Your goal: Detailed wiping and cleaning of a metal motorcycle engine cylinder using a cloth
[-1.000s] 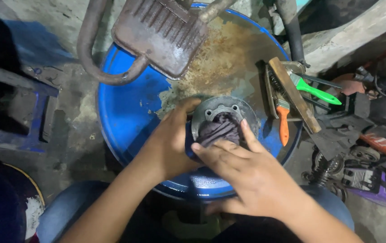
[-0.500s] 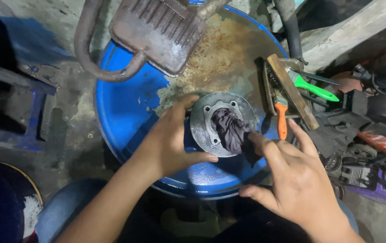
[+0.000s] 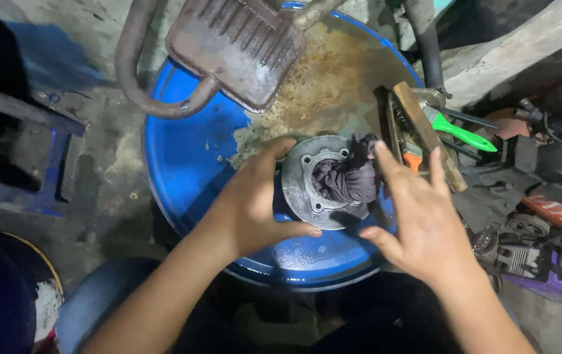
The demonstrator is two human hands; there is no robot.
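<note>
A: Closest to us, what have we got?

B: Our left hand [image 3: 251,203] is curled round the near-left edge of the metal disc [image 3: 307,190], thumb under the rim and fingers over the top, so that grip is closed on the disc.

A: And the other one?

B: Our right hand [image 3: 425,219] sits just right of the disc with the fingers spread. The fingertips reach up to the dark rag [image 3: 346,177], touching its right edge, but the grip is loose and open, nothing pinched in it.

A: Where does the rag lie?

B: Bunched in the middle of the disc, over the hub, with a tail sticking up toward the far right rim.

A: And the disc itself?

B: It rests on the lid of the blue drum [image 3: 183,151], near the drum's front edge and a little right of centre. We use that lid as our tabletop.

A: Farther out?

B: Just beyond our right hand lies a wooden stick [image 3: 428,134], with a green-handled brush [image 3: 461,131] beside it at the drum's right edge. A rusty patch [image 3: 333,78] spreads over the far half of the lid. At the far side sits a ribbed metal part [image 3: 235,46], with a bent pipe [image 3: 140,78] curving from it over the left edge.
</note>
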